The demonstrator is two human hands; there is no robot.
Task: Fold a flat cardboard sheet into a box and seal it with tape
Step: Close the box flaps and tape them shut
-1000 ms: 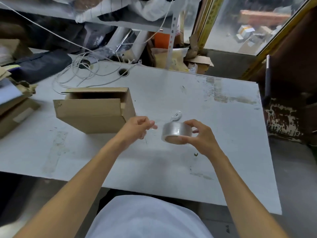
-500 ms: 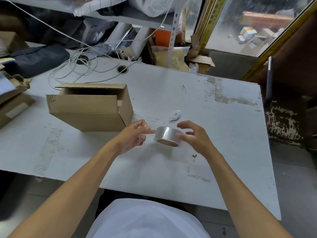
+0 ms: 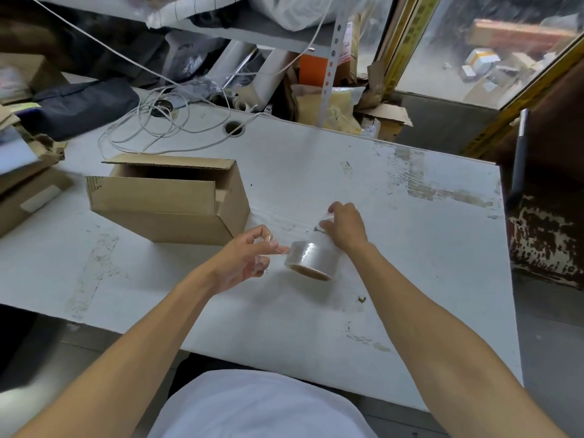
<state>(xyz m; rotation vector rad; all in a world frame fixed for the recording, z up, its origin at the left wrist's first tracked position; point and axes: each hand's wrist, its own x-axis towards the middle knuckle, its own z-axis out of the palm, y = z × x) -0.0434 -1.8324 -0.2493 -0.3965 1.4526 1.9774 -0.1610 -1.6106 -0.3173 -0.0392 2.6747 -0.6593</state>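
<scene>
A brown cardboard box (image 3: 167, 200) stands folded on the white table (image 3: 410, 248), left of centre, with its top flaps part open. A roll of clear tape (image 3: 311, 259) lies tilted just in front of my hands. My left hand (image 3: 249, 257) pinches the loose end of the tape, a short strip stretching from my fingers to the roll. My right hand (image 3: 346, 227) is behind the roll, off it, its fingers closed over a small white object (image 3: 326, 220) on the table. Most of that object is hidden by my fingers.
A coil of white cable (image 3: 151, 128) lies behind the box near a round cable hole (image 3: 234, 128). Flat cardboard pieces (image 3: 22, 191) are stacked at the left edge. Shelving, bags and clutter stand behind the table. The table's right edge runs near a dark worn surface (image 3: 543, 241).
My right hand let go of the tape roll and moved back onto the small white object. The roll sank lower, and my left hand now pinches its loose end.
</scene>
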